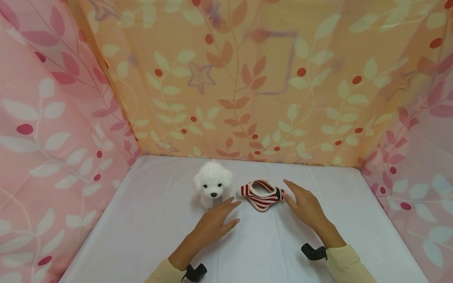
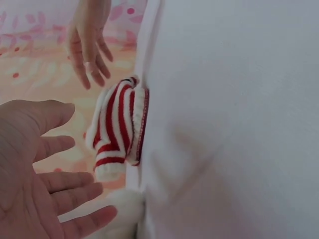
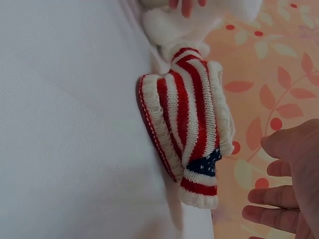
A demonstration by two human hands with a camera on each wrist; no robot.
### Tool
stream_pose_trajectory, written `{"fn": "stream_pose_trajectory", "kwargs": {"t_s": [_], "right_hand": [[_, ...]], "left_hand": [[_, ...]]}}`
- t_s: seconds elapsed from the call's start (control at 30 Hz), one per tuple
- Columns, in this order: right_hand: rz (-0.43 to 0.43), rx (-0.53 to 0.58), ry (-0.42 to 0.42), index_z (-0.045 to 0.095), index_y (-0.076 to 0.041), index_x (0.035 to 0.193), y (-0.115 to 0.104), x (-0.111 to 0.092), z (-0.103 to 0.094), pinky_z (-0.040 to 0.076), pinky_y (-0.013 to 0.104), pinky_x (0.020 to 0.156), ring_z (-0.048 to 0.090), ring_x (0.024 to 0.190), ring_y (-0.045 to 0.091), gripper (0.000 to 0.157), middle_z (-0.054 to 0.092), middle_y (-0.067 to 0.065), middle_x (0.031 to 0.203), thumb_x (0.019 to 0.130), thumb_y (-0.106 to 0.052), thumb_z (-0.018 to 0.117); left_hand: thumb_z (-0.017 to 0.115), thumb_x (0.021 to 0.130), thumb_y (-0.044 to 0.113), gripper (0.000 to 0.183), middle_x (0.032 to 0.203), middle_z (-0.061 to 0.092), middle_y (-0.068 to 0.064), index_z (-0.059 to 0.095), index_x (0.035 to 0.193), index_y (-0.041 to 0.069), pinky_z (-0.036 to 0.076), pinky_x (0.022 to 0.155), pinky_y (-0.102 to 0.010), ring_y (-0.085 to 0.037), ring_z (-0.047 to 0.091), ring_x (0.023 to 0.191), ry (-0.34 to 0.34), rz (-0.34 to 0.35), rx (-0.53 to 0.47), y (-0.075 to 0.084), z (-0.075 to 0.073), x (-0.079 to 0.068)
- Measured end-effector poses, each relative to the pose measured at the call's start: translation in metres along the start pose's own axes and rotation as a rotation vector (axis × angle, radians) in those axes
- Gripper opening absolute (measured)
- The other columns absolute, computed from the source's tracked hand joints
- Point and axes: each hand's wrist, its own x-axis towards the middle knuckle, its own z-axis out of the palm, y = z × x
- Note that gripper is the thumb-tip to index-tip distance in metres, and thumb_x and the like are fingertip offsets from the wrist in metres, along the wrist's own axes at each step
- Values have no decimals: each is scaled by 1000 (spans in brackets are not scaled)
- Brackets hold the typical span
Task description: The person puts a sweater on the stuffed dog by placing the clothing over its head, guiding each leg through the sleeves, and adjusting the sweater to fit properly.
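Note:
A small knitted sweater [image 1: 261, 201] with red and white stripes stands on the white table, its white-rimmed opening facing up. In the right wrist view the sweater [image 3: 192, 109] shows a dark blue patch with white specks near one short sleeve. To its left a white plush dog [image 1: 213, 182] stands facing the camera. My left hand [image 1: 214, 222] hovers in front of the dog, fingers extended toward the sweater and holding nothing. Just right of the sweater is my right hand [image 1: 306, 204], its fingers spread; whether they touch the sleeve I cannot tell.
A white cloth covers the table [image 1: 141, 220]. Behind it hangs an orange leaf-patterned curtain [image 1: 240, 78], with pink patterned curtains at the left [image 1: 53, 137] and right [image 1: 421, 177]. Each wrist carries a black camera mount.

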Motion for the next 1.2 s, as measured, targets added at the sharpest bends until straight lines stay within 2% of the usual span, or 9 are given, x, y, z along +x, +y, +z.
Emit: {"fn": "stream_pose_trajectory", "kwargs": {"t_s": [0.13,0.23,0.4,0.53,0.7,0.93,1.07,1.2], "right_hand": [[1,35,-12,49,-9,150,0,3,0,42,60,104,54,130,41,54,54,18,146,101,-27,64],[-8,61,-15,53,-9,147,1,4,0,43,60,104,54,130,41,51,56,18,145,101,-24,65],[-57,119,-4,58,-8,142,6,8,6,44,59,103,56,129,40,46,58,18,142,98,-16,68],[-80,146,-6,61,-7,139,8,13,12,44,59,103,56,128,40,46,59,19,140,95,-15,72],[-106,157,14,66,-7,133,9,17,15,47,61,99,59,124,43,43,61,22,137,92,-12,75],[-110,186,36,72,-6,126,7,20,19,49,60,96,60,122,43,37,62,22,135,89,-10,78],[-115,180,25,73,-5,122,6,21,21,49,59,96,61,121,42,35,64,20,134,88,-9,79],[-129,177,30,75,-5,119,5,23,24,50,57,95,63,119,39,32,67,17,130,87,-9,80]], "left_hand": [[61,102,41,59,162,35,-10,42,156,24,55,94,-44,-26,52,136,38,30,84,2,7,13],[63,101,38,60,161,35,-13,43,155,21,55,93,-41,-26,51,137,78,66,145,2,14,24],[65,100,34,61,160,36,-15,44,154,16,52,99,-39,-26,49,138,117,104,188,5,25,38],[64,101,31,61,160,36,-16,42,155,13,45,108,-40,-26,41,144,140,99,195,7,31,49],[66,100,26,63,162,34,-14,39,156,11,41,111,-41,-25,32,149,165,70,196,5,38,63],[67,99,20,58,157,41,-16,46,153,16,48,105,-41,-27,40,145,234,73,168,4,48,78],[65,101,19,50,154,47,-13,52,149,15,44,109,-43,-26,43,143,256,70,157,4,52,85],[66,100,16,42,146,56,-7,60,141,16,39,112,-49,-25,49,139,279,41,186,4,54,92]]}}
